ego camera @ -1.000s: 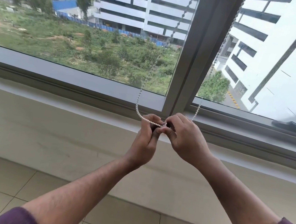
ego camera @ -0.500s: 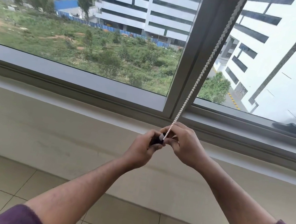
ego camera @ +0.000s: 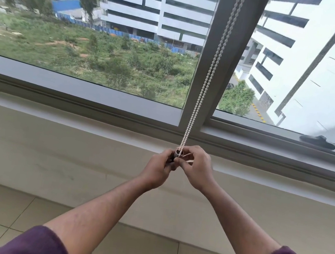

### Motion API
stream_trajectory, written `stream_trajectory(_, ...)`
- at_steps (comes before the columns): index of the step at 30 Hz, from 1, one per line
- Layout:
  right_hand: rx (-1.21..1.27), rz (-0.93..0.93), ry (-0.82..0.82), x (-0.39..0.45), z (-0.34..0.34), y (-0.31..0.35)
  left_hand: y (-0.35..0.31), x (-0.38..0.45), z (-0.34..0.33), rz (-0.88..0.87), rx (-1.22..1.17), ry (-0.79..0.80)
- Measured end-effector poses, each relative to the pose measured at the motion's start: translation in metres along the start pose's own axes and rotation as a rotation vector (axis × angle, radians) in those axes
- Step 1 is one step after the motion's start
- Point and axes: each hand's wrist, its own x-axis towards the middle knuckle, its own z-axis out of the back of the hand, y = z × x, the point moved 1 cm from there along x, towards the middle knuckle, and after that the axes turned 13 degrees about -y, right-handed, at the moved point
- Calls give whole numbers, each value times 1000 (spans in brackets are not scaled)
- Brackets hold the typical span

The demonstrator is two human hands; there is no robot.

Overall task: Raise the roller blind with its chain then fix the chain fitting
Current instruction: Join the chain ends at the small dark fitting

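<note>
1. Pale tiles cover the floor (ego camera: 139, 251) under a cream wall, and above the wall runs the grey window frame (ego camera: 209, 72), whose upright post serves as the landmark.
2. Both strands of the white bead chain (ego camera: 207, 76) hang side by side in front of that post and run down, drawn fairly straight, to a point just below the sill.
3. At the foot of the post, the strands enter a small dark tubular chain fitting (ego camera: 177, 153), held upright between the two hands.
4. Curled around the fitting's lower part, the left hand (ego camera: 159, 170) has its fingers closed on it.
5. From the other side, the right hand (ego camera: 196, 168) pinches the fitting's top, thumb and forefinger tight by the opening where the beads go in.
6. No blind fabric shows in the panes, so raising looks done and the fitting work is the step in hand.
7. Handling, as a judgement: the chain is light, limp and probably slippery bead to bead, so it needs gentle tension; the fitting seems small, rigid plastic, best gripped by its body while fingertips guide the beads.
8. A black window handle (ego camera: 317, 141) lies on the frame well right of the post.
</note>
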Motion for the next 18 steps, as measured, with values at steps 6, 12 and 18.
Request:
stream_trajectory(6, 9, -98, -89, 7, -6, -11, -11, 16, -10, 28, 101, 32)
stream_trajectory(12, 5, -157, -117, 16, -9, -16, -27, 30, -18, 78, 43, -12)
stream_trajectory(18, 16, -174, -158, 20, -12, -16, -34, 41, -21, 42, 38, -17)
